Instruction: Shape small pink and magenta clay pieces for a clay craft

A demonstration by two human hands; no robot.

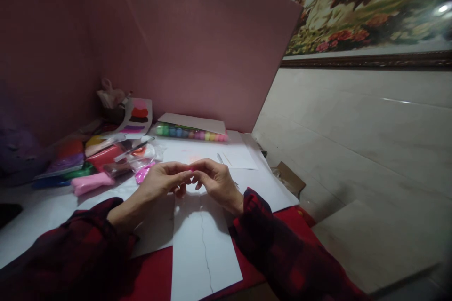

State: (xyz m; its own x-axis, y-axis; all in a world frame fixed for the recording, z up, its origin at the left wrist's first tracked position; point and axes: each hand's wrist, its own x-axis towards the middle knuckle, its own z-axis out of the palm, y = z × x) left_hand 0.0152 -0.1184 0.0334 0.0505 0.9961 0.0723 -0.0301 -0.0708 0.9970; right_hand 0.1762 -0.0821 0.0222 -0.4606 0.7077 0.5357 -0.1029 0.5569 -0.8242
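Observation:
My left hand (163,179) and my right hand (216,182) meet fingertip to fingertip above a white sheet (197,249) that bears a wavy dark line. Between the pinched fingertips shows a tiny bit of pink material (191,170), which both hands hold. Most of it is hidden by the fingers. Just left of my left hand lies a bright magenta packet (142,173). A pen (220,158) rests on white paper beyond my right hand.
Bags of coloured clay (102,157) are heaped at the left, with a light pink packet (92,183). A pack of coloured balls (192,133) and a colour-swatch sheet (140,124) stand at the back, before a pink panel (197,47). A cardboard box (290,179) is at the right.

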